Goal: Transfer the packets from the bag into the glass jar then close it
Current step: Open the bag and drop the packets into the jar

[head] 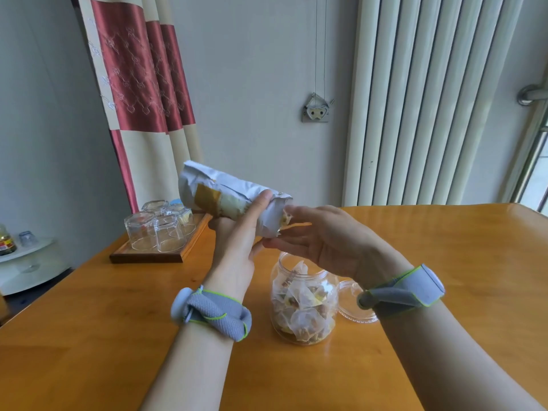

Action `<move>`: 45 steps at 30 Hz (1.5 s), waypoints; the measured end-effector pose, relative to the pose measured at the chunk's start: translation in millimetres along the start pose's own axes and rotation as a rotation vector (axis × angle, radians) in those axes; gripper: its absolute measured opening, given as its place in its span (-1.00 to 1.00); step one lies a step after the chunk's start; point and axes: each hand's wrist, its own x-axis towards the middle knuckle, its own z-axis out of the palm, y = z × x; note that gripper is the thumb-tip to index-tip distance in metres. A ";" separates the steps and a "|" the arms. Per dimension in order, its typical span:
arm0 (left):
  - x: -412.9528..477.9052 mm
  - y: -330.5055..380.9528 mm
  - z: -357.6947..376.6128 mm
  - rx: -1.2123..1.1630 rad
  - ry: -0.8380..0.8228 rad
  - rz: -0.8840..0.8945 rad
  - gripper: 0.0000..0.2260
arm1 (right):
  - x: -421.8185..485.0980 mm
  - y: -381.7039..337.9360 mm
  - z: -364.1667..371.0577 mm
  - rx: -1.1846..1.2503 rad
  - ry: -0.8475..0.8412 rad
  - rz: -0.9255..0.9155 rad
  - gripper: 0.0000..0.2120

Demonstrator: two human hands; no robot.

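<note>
While L hand grips bag sideways above jar, R hand loose-fingered at its mouth

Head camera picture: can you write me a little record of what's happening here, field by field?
Bag: held on its side above the table by the left hand, mouth toward the right hand
Right hand: fingers at the bag's mouth; grip on a packet unclear
Jar: upright, open, largely filled with packets
Lid: off, lying on the table right of the jar
Background: tray of upturned glasses
</note>
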 end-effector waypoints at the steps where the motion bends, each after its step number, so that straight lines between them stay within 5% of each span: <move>1: -1.0 0.1 0.5 -0.034 0.023 -0.055 -0.43 | -0.2 1.3 -1.7 -0.123 0.012 -0.030 -0.66; 4: -2.2 0.6 -0.6 -0.090 0.053 -0.159 -0.35 | 0.9 5.6 -1.2 -0.505 0.159 -0.145 -0.69; 8: 1.0 0.8 -2.0 -0.110 -0.004 -0.231 -0.56 | 6.0 10.7 1.0 -0.806 0.333 -0.299 -0.73; 13: 5.0 -6.2 -1.2 -0.170 -0.037 -0.298 -0.65 | 6.0 5.7 -9.7 -0.841 0.309 -0.332 -0.75; 27: 7.0 -5.6 -2.3 -0.257 -0.023 -0.371 -0.51 | -11.2 -20.5 -48.3 -1.043 0.115 -0.137 -0.76; 34: 7.5 -6.5 -2.6 -0.248 -0.055 -0.339 -0.55 | -2.5 -16.3 -39.0 -1.129 0.423 -0.326 -0.66; 45: 3.8 -5.2 1.7 -0.163 -0.133 -0.311 -0.52 | 9.8 6.2 -19.1 -1.236 0.402 -0.586 -0.82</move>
